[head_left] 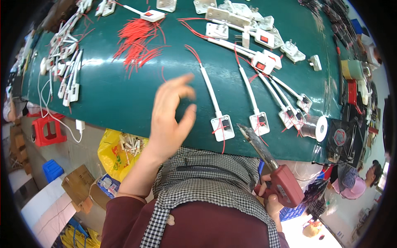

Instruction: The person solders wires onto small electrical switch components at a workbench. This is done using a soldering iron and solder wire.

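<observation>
My left hand (171, 111) is raised over the near edge of the green table (120, 99), fingers apart and holding nothing. It hovers just left of a white switch box with red wires (222, 127). My right hand (271, 198) grips the red handle of a soldering iron (269, 159), low by my lap. The iron's dark tip points up toward the table edge between two white switch boxes, the second (259, 123) just right of the first. Each box has a white cord running away across the table.
A bundle of loose red wires (138, 43) lies at the far middle. More white switches and cords (68, 70) lie left, others (256, 39) far right. A solder spool (316, 127) and small fan (345, 138) sit right. Yellow bag (109, 151), red stool (47, 132) below left.
</observation>
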The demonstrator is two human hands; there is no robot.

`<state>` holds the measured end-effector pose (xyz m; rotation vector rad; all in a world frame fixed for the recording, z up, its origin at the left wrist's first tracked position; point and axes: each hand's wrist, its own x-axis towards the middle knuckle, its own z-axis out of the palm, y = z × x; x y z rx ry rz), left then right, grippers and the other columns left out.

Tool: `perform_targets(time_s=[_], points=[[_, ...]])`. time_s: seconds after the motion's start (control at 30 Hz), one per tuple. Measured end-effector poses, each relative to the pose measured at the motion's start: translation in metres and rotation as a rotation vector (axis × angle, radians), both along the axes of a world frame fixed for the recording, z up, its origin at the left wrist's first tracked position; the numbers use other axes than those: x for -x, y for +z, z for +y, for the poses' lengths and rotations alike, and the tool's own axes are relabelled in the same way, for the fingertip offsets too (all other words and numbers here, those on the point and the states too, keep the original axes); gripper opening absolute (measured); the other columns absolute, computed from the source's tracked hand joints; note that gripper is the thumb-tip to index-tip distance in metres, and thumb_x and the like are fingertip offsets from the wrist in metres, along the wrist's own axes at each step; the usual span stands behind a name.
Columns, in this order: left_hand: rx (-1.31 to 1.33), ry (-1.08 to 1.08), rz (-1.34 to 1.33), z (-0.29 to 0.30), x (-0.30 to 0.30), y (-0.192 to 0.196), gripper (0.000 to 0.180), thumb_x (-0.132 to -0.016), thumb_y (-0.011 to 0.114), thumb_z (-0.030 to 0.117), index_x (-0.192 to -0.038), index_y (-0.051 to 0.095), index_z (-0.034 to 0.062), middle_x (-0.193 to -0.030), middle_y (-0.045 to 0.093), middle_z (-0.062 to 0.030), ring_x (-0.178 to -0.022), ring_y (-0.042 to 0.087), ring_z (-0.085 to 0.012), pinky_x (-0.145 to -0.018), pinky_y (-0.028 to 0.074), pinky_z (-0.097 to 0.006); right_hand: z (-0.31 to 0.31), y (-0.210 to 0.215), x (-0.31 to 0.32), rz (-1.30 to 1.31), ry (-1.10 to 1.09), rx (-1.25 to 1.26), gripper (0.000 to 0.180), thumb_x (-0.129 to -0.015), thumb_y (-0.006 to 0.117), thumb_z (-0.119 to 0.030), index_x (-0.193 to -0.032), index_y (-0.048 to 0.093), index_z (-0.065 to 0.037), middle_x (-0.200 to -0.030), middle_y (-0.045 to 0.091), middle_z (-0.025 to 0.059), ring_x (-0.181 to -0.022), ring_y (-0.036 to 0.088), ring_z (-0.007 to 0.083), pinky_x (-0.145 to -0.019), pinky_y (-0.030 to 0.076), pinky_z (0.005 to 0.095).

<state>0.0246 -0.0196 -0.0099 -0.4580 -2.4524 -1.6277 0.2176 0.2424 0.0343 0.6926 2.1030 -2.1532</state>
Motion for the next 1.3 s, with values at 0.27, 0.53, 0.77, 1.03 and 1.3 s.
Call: perform_targets(time_s=[0.27, 0.53, 0.77, 1.03, 1.3], points=[[0.699, -0.06, 0.218, -0.061, 0.042, 0.014, 0.014, -0.076, 0.068, 0.006, -0.089, 0.062, 0.0051, -0.112, 0.06, -0.009, -0.115, 0.05, -0.032, -0.098, 0.038, -0.042, 0.013, -0.012, -0.013, 0.013, 0.01, 0.185, 0.096, -0.072, 0.082, -0.04, -0.14, 0.027, 0.0, -0.113, 0.06, 0.0227, -0.068, 0.061, 0.0181, -0.065, 0.051, 0.0307], [0.309, -0.274, 0.188, 0.007, 0.004, 0.024, 0.017, -0.07, 0.071, 0.0, -0.085, 0.063, 0.0042, -0.083, 0.06, -0.0086, -0.085, 0.058, -0.0263, -0.076, 0.046, -0.036, 0.006, -0.006, -0.003, 0.08, -0.023, 0.084, 0.086, -0.071, 0.082, -0.043, -0.128, 0.043, 0.01, -0.098, 0.066, 0.0172, -0.062, 0.061, 0.0143, -0.05, 0.045, 0.0214], [0.291, -0.206, 0.182, 0.038, -0.016, 0.016, 0.02, -0.063, 0.07, -0.001, -0.078, 0.059, 0.0059, -0.092, 0.063, -0.0076, -0.099, 0.061, -0.0281, -0.085, 0.043, -0.04, 0.013, -0.004, -0.003, 0.093, 0.031, 0.103, 0.085, -0.073, 0.082, -0.037, -0.13, 0.042, 0.012, -0.096, 0.066, 0.0157, -0.063, 0.061, 0.0135, -0.051, 0.044, 0.0213], [0.215, -0.143, 0.109, 0.043, -0.028, -0.002, 0.017, -0.07, 0.07, -0.003, -0.08, 0.058, 0.0033, -0.105, 0.067, -0.0116, -0.11, 0.061, -0.0314, -0.078, 0.052, -0.036, 0.023, -0.018, -0.012, 0.132, 0.134, 0.096, 0.084, -0.078, 0.079, -0.029, -0.14, 0.036, 0.007, -0.082, 0.064, 0.0138, -0.065, 0.06, 0.0147, -0.054, 0.046, 0.0243], [0.208, -0.155, 0.112, 0.043, -0.028, 0.0, 0.016, -0.07, 0.069, -0.004, -0.079, 0.058, 0.0035, -0.105, 0.067, -0.0117, -0.111, 0.061, -0.0317, -0.082, 0.052, -0.036, 0.02, -0.018, -0.007, 0.138, 0.186, 0.071, 0.082, -0.078, 0.079, -0.026, -0.14, 0.036, 0.007, -0.085, 0.066, 0.0148, -0.064, 0.06, 0.0147, -0.055, 0.048, 0.0254]])
